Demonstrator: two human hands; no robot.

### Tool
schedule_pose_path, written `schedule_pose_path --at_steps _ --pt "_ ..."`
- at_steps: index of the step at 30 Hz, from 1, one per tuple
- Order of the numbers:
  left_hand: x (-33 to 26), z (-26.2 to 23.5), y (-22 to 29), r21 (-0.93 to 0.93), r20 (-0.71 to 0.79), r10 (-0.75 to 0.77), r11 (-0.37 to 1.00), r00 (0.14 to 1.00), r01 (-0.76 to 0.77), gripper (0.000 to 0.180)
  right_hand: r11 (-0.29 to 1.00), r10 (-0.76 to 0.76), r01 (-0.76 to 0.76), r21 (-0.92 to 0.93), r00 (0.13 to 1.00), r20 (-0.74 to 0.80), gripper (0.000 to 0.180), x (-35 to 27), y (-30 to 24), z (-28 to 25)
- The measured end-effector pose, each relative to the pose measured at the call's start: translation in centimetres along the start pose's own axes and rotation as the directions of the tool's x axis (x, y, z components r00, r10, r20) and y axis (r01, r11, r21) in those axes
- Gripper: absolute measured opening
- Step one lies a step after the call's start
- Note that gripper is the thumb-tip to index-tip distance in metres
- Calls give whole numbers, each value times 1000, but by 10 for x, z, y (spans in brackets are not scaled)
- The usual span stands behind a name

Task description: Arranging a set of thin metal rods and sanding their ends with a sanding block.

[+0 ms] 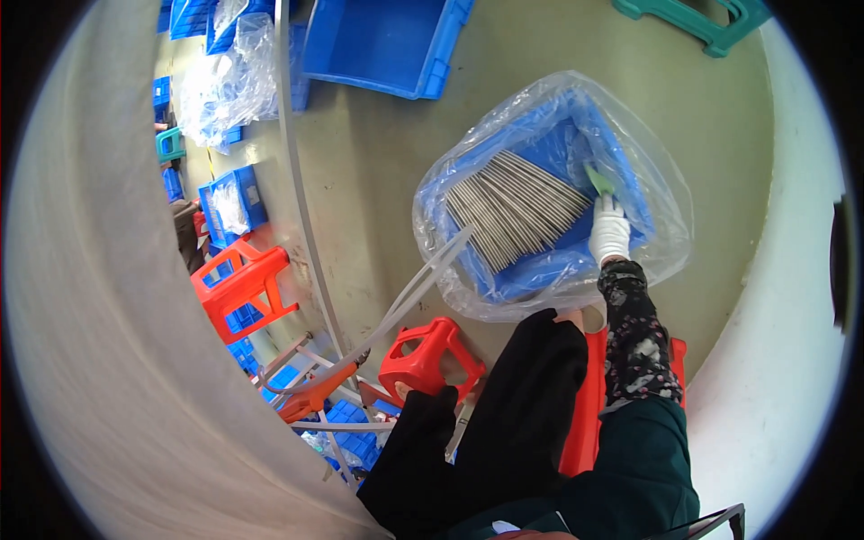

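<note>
Reaching forward from a floral-patterned sleeve (634, 333), the right hand (609, 229) is seen in a white glove, closed around a small green tool (598, 180) whose flat end sticks out past the fingers. The tool is held over the far right corner of a blue bin (621, 171) that is lined with a clear plastic bag (661, 216). The bag's loose edge is spread wide around the bin on every side of the hand.

Just left of the hand, a fanned bundle of thin grey metal rods (513, 211) is laid inside the bin, filling most of its floor; the glove is placed right at the bundle's near right edge, though whether it touches the rods cannot be told.

The left hand is not seen, so its state cannot be told. Black trouser legs (504, 423) are stretched out below the hand, and a red plastic stool (589, 405) is glimpsed under them, directly behind the wrist.

Further left and nearer the body, a second red stool (427, 360) is tipped on the grey floor (378, 153). Pale straps or strips (414, 288) are run diagonally from the bag's left edge down toward an orange-handled tool (310, 391). An orange-red stool (243, 283) is set well to the left, among small blue crates (234, 198). Well beyond the hand, an empty blue bin (387, 45) is placed on the floor, with crumpled clear bags (225, 81) beside it.
</note>
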State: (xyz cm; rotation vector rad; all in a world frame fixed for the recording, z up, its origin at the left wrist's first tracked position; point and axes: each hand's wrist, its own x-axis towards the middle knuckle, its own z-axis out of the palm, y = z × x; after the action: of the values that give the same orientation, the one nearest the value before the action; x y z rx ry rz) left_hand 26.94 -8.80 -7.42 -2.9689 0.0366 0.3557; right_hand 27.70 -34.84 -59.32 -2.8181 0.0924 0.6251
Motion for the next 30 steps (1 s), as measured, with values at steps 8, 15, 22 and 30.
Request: schedule_pose_path --at_steps 8,15,22,30 --pt "4 16 4 -81 6 38 996 999 -37 82 -55 228 -83 995 969 94 23 -86 -57 -118" --pt "-5 15 10 -151 23 62 987 998 -58 82 -384 374 -101 918 892 255 22 -131 -86 -179" --pt "-33 2 18 -225 -59 51 972 997 -63 82 -378 526 182 908 849 49 37 -134 -112 -209" --pt "-82 -22 17 -215 -163 -26 977 986 -10 82 -411 465 165 897 884 50 34 -154 -131 -246"
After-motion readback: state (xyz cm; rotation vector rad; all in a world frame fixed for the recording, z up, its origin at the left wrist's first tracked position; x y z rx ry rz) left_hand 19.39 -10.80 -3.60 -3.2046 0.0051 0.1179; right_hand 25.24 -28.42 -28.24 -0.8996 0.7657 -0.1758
